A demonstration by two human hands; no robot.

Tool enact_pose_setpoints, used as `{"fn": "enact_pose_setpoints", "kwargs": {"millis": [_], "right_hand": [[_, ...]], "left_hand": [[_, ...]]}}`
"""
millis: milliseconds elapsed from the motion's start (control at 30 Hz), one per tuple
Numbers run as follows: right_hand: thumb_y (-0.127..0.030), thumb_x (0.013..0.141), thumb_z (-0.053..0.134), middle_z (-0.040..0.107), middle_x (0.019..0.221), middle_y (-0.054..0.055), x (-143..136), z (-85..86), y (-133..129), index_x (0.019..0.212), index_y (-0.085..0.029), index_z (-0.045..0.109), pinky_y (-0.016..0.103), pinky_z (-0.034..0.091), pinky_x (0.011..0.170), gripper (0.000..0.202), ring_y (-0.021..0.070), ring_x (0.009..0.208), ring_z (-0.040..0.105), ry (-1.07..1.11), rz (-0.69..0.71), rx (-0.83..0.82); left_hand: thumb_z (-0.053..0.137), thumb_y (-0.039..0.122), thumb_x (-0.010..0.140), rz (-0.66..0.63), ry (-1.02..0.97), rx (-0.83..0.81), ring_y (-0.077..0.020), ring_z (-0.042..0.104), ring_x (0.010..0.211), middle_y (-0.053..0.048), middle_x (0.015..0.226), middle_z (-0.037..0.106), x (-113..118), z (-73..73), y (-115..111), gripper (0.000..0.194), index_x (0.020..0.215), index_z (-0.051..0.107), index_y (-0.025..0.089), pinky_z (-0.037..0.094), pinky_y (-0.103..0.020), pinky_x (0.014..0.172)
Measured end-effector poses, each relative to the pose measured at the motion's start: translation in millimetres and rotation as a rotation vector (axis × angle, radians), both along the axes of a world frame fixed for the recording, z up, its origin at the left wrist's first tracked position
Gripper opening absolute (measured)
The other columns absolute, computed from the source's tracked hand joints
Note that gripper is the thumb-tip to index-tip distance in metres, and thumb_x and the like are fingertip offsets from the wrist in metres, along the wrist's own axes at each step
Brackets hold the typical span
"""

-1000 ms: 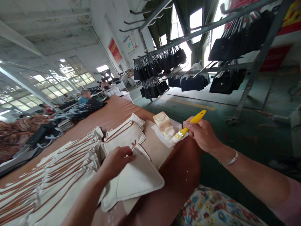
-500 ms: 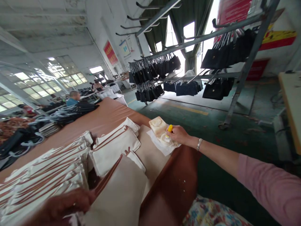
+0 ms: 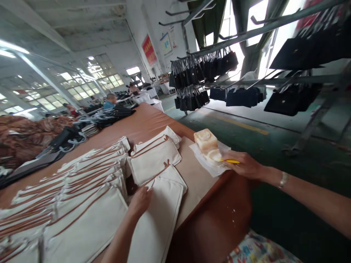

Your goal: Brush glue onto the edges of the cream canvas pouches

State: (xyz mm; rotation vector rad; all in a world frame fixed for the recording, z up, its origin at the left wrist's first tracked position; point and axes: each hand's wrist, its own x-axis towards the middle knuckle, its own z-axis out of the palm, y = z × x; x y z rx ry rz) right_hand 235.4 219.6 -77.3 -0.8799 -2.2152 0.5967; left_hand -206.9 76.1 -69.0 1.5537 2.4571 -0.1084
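Note:
My right hand (image 3: 242, 165) is closed on a yellow-handled tool (image 3: 231, 161), whose tip touches a pale, creamy mass beside a yellowish tub (image 3: 205, 141). Both rest on white paper (image 3: 199, 157) at the table's right edge. Fingers closed, my left hand (image 3: 141, 200) is on the top edge of a cream fabric piece (image 3: 157, 219) with brown trim, which lies at the front. Behind it are more cream pieces (image 3: 156, 159) with brown straps. Long overlapping rows of similar pieces (image 3: 90, 204) cover the table to the left.
Brown sheeting covers the table (image 3: 148, 117). Black bags with pale handles (image 3: 115, 115) are piled at the far left. Beyond the right edge stands a metal rack (image 3: 246, 38) hung with black bags (image 3: 192, 73). A seated person (image 3: 110, 101) is in the distance.
My left hand has moved from the lower left onto the front piece's top edge. The yellow handle has tipped from upright to nearly level. The view has shifted left.

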Motion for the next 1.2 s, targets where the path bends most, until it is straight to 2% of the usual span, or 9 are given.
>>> {"fn": "enact_pose_setpoints", "kwargs": {"millis": [133, 267, 367, 467, 567, 700, 867, 1033, 1200], "right_hand": [[-0.029, 0.093, 0.054, 0.067, 0.09, 0.007, 10.2, -14.5, -5.9, 0.101, -0.02, 0.067, 0.029, 0.049, 0.078, 0.018, 0.0199, 0.084, 0.064, 0.062, 0.012, 0.071], [-0.029, 0.093, 0.054, 0.066, 0.094, 0.006, 7.5, -17.9, -13.5, 0.099, -0.019, 0.067, 0.03, 0.049, 0.079, 0.017, 0.0197, 0.086, 0.064, 0.105, -0.044, 0.017], [-0.032, 0.093, 0.054, 0.066, 0.093, 0.006, 1.7, -2.3, -25.8, 0.095, -0.019, 0.066, 0.03, 0.048, 0.078, 0.018, 0.0194, 0.084, 0.063, 0.179, -0.197, -0.045], [-0.038, 0.093, 0.056, 0.062, 0.074, 0.002, -11.0, 22.3, -40.4, 0.094, -0.018, 0.063, 0.026, 0.046, 0.059, 0.022, 0.0145, 0.06, 0.057, 0.387, -0.292, -0.242], [-0.041, 0.091, 0.06, 0.054, 0.059, -0.003, -32.7, 48.6, -55.3, 0.095, -0.017, 0.06, 0.022, 0.036, 0.043, 0.025, 0.0111, 0.047, 0.046, 0.661, -0.241, -0.463], [-0.038, 0.091, 0.06, 0.049, 0.056, -0.004, -63.1, 76.6, -73.7, 0.083, -0.017, 0.058, 0.02, 0.036, 0.046, 0.023, 0.0094, 0.048, 0.043, 0.753, -0.075, -0.501], [-0.031, 0.09, 0.06, 0.049, 0.061, -0.004, -79.0, 82.8, -87.1, 0.08, -0.017, 0.058, 0.021, 0.038, 0.05, 0.017, 0.01, 0.053, 0.045, 0.668, 0.012, -0.409], [-0.027, 0.09, 0.058, 0.053, 0.068, -0.001, -69.1, 85.0, -94.0, 0.081, -0.017, 0.059, 0.023, 0.042, 0.06, 0.014, 0.0122, 0.062, 0.05, 0.628, -0.116, -0.196], [-0.03, 0.091, 0.058, 0.053, 0.068, -0.002, -62.9, 90.1, -98.1, 0.082, -0.017, 0.059, 0.024, 0.042, 0.06, 0.015, 0.0122, 0.061, 0.049, 0.599, -0.006, -0.255]], "left_hand": [[0.053, 0.043, 0.093, 0.149, -0.104, -0.01, -0.0165, 0.064, 0.082, -0.004, 0.092, 0.067, -1.7, -26.8, 17.2, 0.031, 0.095, 0.063, 0.014, 0.052, -0.037, 0.079], [0.055, 0.044, 0.092, 0.254, -0.228, 0.048, -0.0155, 0.064, 0.078, -0.003, 0.088, 0.067, 1.1, -29.0, 23.2, 0.032, 0.095, 0.064, 0.013, 0.053, -0.035, 0.075], [0.052, 0.045, 0.092, 0.236, -0.371, 0.147, -0.0144, 0.062, 0.066, -0.001, 0.076, 0.066, 12.9, -18.6, 18.6, 0.034, 0.093, 0.066, 0.013, 0.051, -0.029, 0.064], [0.052, 0.049, 0.089, 0.142, -0.525, 0.247, -0.0155, 0.062, 0.064, 0.0, 0.073, 0.066, 36.4, 0.0, 6.3, 0.039, 0.097, 0.068, 0.015, 0.047, -0.025, 0.059], [0.058, 0.054, 0.082, 0.031, -0.633, 0.309, -0.0167, 0.062, 0.073, -0.001, 0.083, 0.067, 69.2, 24.4, -10.3, 0.04, 0.096, 0.071, 0.019, 0.046, -0.023, 0.064], [0.062, 0.049, 0.082, -0.109, -0.747, 0.352, -0.0158, 0.056, 0.077, 0.0, 0.083, 0.059, 114.8, 57.1, -30.7, 0.03, 0.09, 0.071, 0.022, 0.043, -0.022, 0.067], [0.062, 0.043, 0.085, -0.165, -0.835, 0.356, -0.0149, 0.053, 0.075, 0.0, 0.081, 0.053, 147.8, 79.9, -44.8, 0.023, 0.088, 0.07, 0.021, 0.04, -0.023, 0.067], [0.06, 0.041, 0.087, -0.203, -0.842, 0.349, -0.0157, 0.055, 0.078, -0.001, 0.083, 0.054, 154.0, 83.8, -49.6, 0.023, 0.087, 0.069, 0.02, 0.04, -0.023, 0.069], [0.062, 0.04, 0.086, -0.248, -0.805, 0.425, -0.0149, 0.055, 0.071, -0.001, 0.078, 0.054, 158.7, 85.3, -52.3, 0.022, 0.082, 0.07, 0.02, 0.042, -0.023, 0.062]]}}
